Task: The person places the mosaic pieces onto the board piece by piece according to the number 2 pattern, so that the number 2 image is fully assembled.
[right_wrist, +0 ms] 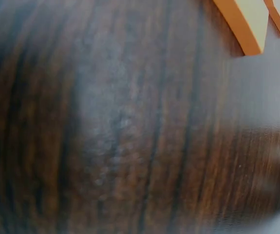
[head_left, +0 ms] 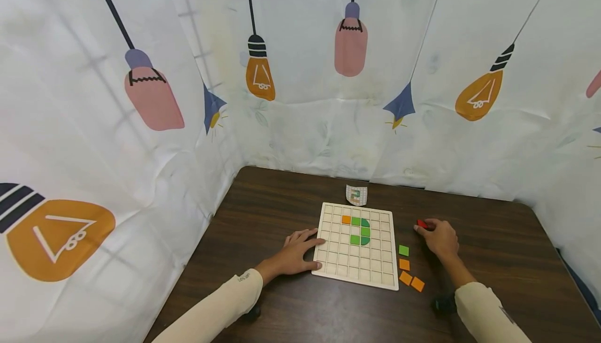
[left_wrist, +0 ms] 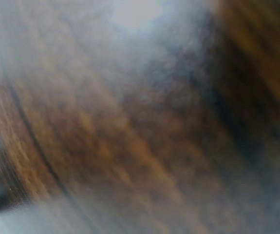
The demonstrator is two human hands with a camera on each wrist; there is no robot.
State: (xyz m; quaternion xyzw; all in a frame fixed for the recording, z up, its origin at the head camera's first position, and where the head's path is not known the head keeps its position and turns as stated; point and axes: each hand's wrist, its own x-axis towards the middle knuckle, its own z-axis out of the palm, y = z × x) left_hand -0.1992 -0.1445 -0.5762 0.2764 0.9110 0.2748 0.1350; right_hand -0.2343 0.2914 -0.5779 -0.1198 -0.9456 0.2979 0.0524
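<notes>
In the head view a pale wooden grid board (head_left: 334, 259) lies on the table. My left hand (head_left: 296, 253) rests at its left edge, fingers spread, thumb and fingertips on the rim. On the board sit an orange square tile (head_left: 346, 220), several green square tiles (head_left: 365, 232) and dark green rounded tiles (head_left: 365, 240), set in a curve. Right of the board, my right hand (head_left: 441, 237) pinches a red tile (head_left: 421, 224) between thumb and fingers, low at the tabletop. The fingers partly hide the red tile.
Beside the board's right edge lie a loose green tile (head_left: 404, 250) and several orange tiles (head_left: 417, 284); an orange tile (right_wrist: 244, 24) also shows in the right wrist view. A small printed pattern card (head_left: 357, 195) stands behind the board. A patterned curtain (head_left: 300, 134) surrounds the dark table (head_left: 281, 197).
</notes>
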